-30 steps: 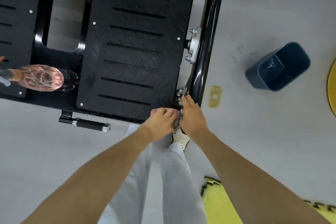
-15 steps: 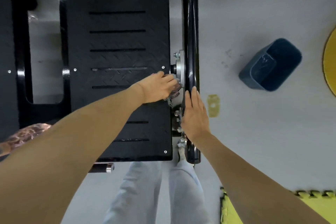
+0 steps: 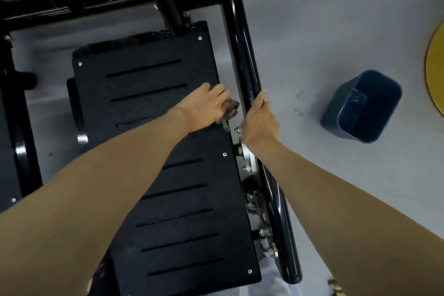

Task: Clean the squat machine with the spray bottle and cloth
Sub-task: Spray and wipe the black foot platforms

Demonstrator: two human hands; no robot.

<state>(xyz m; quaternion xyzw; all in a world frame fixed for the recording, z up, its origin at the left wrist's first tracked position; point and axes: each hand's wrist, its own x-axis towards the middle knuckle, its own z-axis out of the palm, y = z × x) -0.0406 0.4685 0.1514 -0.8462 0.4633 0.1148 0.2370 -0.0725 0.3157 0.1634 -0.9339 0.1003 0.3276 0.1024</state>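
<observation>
The squat machine's black slotted footplate [image 3: 153,94] fills the middle of the head view, with a glossy black side tube [image 3: 242,55] along its right edge. My left hand [image 3: 206,106] grips a dark patterned cloth [image 3: 229,113] bunched at the plate's right edge, beside the tube. My right hand [image 3: 260,120] holds the tube, thumb and fingers wrapped round it, just above a silver bolted bracket [image 3: 247,161]. The spray bottle is hidden from this view.
A dark blue bin [image 3: 365,106] stands on the grey floor [image 3: 336,19] to the right. A yellow round edge [image 3: 436,72] shows at the far right. More black frame bars [image 3: 72,9] cross the top and left. My pale trouser legs [image 3: 274,283] show below.
Both hands have travelled farther up the side tube and plate edge. The right hand went from lying flat on the tube to wrapping round it. The pink spray bottle left the view.
</observation>
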